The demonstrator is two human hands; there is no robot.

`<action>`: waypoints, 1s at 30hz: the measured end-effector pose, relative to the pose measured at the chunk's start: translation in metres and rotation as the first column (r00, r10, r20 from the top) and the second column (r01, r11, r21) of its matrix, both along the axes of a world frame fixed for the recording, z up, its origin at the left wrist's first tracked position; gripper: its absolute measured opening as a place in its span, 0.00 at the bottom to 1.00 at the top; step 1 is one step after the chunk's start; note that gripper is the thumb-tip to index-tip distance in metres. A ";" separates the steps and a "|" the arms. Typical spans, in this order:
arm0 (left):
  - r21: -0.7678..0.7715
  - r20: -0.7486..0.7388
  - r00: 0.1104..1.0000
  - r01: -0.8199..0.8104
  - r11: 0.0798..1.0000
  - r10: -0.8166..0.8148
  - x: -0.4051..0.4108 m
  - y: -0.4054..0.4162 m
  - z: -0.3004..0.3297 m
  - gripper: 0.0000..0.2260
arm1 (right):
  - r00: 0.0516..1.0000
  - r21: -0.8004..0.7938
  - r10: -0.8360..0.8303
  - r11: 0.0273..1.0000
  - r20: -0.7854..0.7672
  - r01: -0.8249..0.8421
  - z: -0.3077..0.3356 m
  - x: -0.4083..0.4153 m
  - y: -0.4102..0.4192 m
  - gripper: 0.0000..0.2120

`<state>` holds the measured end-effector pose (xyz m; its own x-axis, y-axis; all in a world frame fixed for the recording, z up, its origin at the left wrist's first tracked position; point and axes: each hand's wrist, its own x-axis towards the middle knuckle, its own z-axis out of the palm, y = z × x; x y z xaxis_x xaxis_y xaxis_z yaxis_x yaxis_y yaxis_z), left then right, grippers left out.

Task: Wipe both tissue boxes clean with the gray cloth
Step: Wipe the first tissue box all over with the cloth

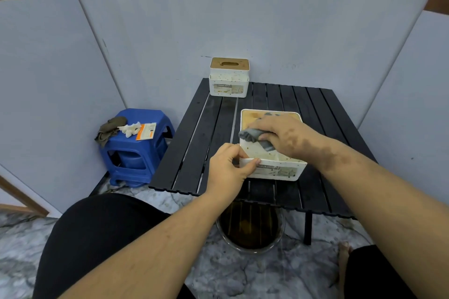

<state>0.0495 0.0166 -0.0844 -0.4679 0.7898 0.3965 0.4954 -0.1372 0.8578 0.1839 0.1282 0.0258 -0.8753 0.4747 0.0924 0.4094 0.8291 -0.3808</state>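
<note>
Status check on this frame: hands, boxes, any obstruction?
Right hand rubs gray cloth on near tissue box. Left hand pinches its corner. Far tissue box untouched. Nothing obstructing.

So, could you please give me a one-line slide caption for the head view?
Right hand wipes the near tissue box with the gray cloth while left hand steadies it.

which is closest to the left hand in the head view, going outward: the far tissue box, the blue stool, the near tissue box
From the left hand:
1. Near tissue box, gripped at its front left corner.
2. Blue stool, off to the left beside the table.
3. Far tissue box, at the table's back edge by the wall.
</note>
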 end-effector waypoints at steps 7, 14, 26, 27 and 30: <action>-0.060 -0.011 1.000 0.010 0.998 -0.010 -0.001 -0.001 0.002 0.12 | 0.974 -0.006 -0.223 0.975 0.045 0.224 0.005 0.097 0.023 0.19; -0.060 0.048 0.998 0.037 0.998 -0.034 0.001 0.001 0.002 0.12 | 0.964 0.107 -0.265 0.958 -0.012 0.265 -0.004 0.046 -0.013 0.07; -0.133 0.055 0.996 0.075 0.988 -0.068 -0.006 0.002 0.008 0.12 | 0.887 -0.023 -0.458 0.889 -0.064 0.457 0.000 0.046 0.016 0.11; -0.131 0.056 0.996 0.078 0.988 -0.072 -0.005 0.001 0.008 0.11 | 0.876 -0.025 -0.479 0.878 -0.056 0.478 0.002 0.048 0.021 0.10; -0.139 0.079 0.994 0.089 0.986 -0.078 -0.004 0.001 0.009 0.11 | 0.858 0.016 -0.511 0.859 -0.056 0.512 0.002 0.025 0.022 0.08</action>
